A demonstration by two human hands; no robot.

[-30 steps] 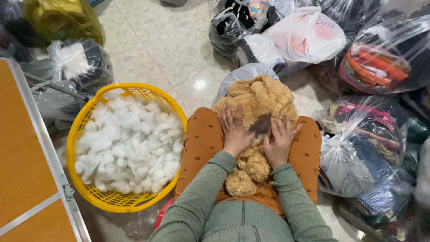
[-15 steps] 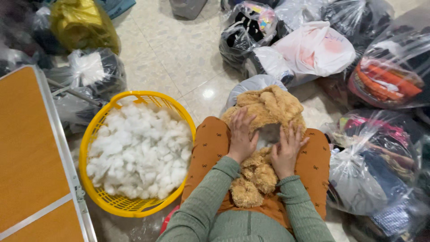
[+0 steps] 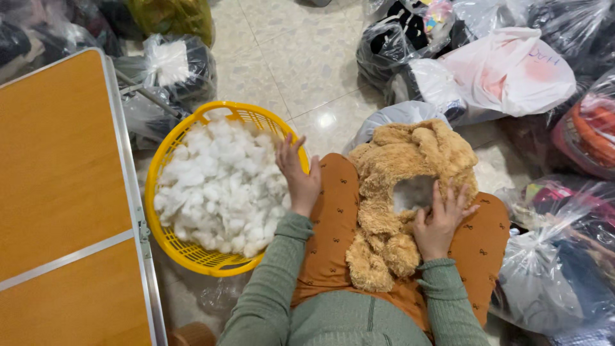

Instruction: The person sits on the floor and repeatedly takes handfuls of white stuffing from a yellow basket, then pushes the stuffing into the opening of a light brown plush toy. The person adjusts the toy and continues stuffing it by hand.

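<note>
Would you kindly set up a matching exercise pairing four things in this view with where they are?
Things:
1. basket
2. plush toy
3. left hand
4. right hand

Places:
A. on the person's lap
B. flat on the toy beside its white opening
C. on the floor, full of white stuffing
D. at the basket's rim, fingers spread

Pairs: 1-C, 2-A, 3-D, 4-B

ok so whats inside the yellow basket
The yellow basket holds a heap of white stuffing, piled near the rim. The left hand reaches over its right edge. The basket's bottom is covered by the stuffing, so anything beneath cannot be seen.
</note>
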